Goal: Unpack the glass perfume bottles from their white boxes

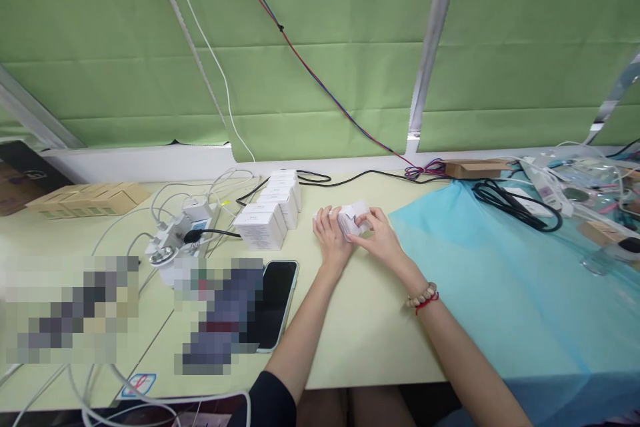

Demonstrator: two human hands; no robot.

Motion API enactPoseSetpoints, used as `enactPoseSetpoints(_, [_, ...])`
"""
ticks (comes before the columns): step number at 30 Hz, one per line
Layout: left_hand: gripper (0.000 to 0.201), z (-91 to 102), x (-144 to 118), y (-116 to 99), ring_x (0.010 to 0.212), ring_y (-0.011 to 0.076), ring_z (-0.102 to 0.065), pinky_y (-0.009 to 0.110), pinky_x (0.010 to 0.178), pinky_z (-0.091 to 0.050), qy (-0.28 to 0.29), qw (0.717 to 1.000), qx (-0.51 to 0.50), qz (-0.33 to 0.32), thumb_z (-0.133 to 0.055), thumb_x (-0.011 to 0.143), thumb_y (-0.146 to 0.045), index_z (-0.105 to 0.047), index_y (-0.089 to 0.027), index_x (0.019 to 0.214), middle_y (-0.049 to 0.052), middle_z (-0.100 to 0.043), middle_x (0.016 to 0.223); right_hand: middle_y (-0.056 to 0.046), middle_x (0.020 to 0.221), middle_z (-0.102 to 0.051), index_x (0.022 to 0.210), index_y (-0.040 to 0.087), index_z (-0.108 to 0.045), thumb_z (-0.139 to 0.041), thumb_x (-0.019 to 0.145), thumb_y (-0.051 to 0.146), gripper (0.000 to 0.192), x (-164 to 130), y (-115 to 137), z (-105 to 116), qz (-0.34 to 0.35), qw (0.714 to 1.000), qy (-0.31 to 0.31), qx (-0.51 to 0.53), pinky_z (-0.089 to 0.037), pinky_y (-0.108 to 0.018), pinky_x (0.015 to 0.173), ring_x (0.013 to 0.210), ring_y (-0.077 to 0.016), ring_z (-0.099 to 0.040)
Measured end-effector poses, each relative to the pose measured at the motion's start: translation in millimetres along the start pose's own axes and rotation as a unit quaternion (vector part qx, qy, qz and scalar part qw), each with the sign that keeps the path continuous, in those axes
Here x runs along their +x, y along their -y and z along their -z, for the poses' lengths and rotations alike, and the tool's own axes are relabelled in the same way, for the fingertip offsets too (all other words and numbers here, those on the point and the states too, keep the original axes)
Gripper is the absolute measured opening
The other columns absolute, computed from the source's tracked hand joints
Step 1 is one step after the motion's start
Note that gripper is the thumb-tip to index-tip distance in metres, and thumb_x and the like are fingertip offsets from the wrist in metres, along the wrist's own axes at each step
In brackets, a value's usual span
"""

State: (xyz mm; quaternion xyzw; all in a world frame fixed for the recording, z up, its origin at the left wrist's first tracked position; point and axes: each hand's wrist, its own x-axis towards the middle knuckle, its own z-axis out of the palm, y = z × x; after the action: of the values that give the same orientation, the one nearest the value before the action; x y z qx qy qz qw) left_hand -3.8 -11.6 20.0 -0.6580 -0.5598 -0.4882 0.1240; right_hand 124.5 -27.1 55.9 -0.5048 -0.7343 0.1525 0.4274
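Over the middle of the table, a small white box (349,219) is held between my two hands, its flaps raised at the right end. My left hand (332,237) wraps over the box's left side with fingers closed on it. At the flap end, my right hand (379,233) pinches the box between thumb and fingers. A row of similar white boxes (261,227) stands to the left of my hands. Part of the held box is hidden behind my fingers.
A dark-screened phone (273,303) lies left of my forearm. Farther left are a power strip (193,220) with plugs and white cables. Blue sheeting (480,280) covers the table's right side, with a coiled black cable (517,207) on it. Brown cartons (90,199) sit at the far left.
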Motion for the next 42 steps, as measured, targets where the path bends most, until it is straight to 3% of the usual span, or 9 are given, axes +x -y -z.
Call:
enactPoseSetpoints(8, [0.050,-0.1,0.7,0.2,0.122,0.0309,-0.037,0.049,0.103,-0.026,0.002,1.000,0.003,-0.009,-0.058,0.072,-0.026,-0.043,-0.015,0.118,0.018,-0.049,0.120,-0.005,0.106,-0.051,0.085,0.024,-0.058,-0.066,0.070,0.040,0.024,-0.5,3.9,3.4,-0.014,0.999,0.002,-0.030,-0.049,-0.032,0.073,0.098,-0.0206,-0.054])
enactPoseSetpoints(14, [0.052,3.0,5.6,2.3,0.119,0.0293,-0.038,0.047,0.100,-0.030,-0.025,0.998,-0.046,0.021,-0.056,0.072,-0.026,-0.038,-0.016,0.119,0.018,-0.047,0.119,-0.006,0.117,-0.048,0.099,0.026,-0.058,-0.062,0.076,0.042,0.028,-2.2,6.3,0.3,0.037,0.999,-0.003,-0.034,-0.049,-0.030,0.077,0.102,-0.0196,-0.055])
enactPoseSetpoints(19, [0.062,2.5,8.7,6.7,0.113,0.0295,-0.042,0.047,0.093,-0.035,-0.060,0.993,-0.081,0.059,-0.063,0.067,-0.031,-0.033,-0.016,0.120,0.017,-0.045,0.115,-0.005,0.113,-0.052,0.097,0.026,-0.062,-0.049,0.085,0.031,0.018,-4.2,11.7,-2.6,0.072,0.996,-0.019,-0.054,-0.047,-0.030,0.080,0.095,-0.0183,-0.058])
enactPoseSetpoints(24, [0.067,1.4,8.8,6.9,0.112,0.0301,-0.041,0.049,0.093,-0.035,-0.069,0.993,-0.080,0.056,-0.066,0.064,-0.034,-0.032,-0.015,0.119,0.017,-0.045,0.114,-0.005,0.117,-0.053,0.101,0.028,-0.065,-0.049,0.083,0.027,0.024,-4.0,11.7,-4.1,0.041,0.997,-0.033,-0.051,-0.049,-0.032,0.078,0.097,-0.0193,-0.057])
enactPoseSetpoints(29, [0.054,1.8,6.7,5.9,0.115,0.0287,-0.040,0.048,0.096,-0.033,-0.056,0.996,-0.065,0.034,-0.056,0.072,-0.029,-0.033,-0.015,0.119,0.018,-0.045,0.117,-0.005,0.119,-0.054,0.109,0.028,-0.064,-0.050,0.084,0.033,0.029,-4.6,16.1,-6.8,0.035,0.999,-0.029,-0.027,-0.048,-0.033,0.082,0.102,-0.0198,-0.056])
enactPoseSetpoints(35, [0.053,-1.1,3.3,6.6,0.119,0.0305,-0.038,0.050,0.099,-0.029,-0.034,0.999,-0.034,-0.002,-0.054,0.076,-0.033,-0.034,-0.013,0.120,0.021,-0.045,0.118,-0.005,0.102,-0.061,0.079,0.023,-0.070,-0.060,0.075,0.044,0.023,-1.5,10.8,-4.7,-0.042,0.998,-0.044,-0.003,-0.048,-0.033,0.078,0.094,-0.0201,-0.059])
enactPoseSetpoints(42, [0.052,-1.8,1.5,9.5,0.117,0.0308,-0.038,0.049,0.098,-0.032,-0.046,0.998,-0.030,-0.012,-0.055,0.075,-0.030,-0.035,-0.012,0.119,0.020,-0.044,0.118,-0.002,0.103,-0.058,0.078,0.023,-0.066,-0.065,0.068,0.045,0.025,1.5,1.3,-3.4,-0.070,0.997,-0.005,0.028,-0.047,-0.031,0.075,0.090,-0.0172,-0.059])
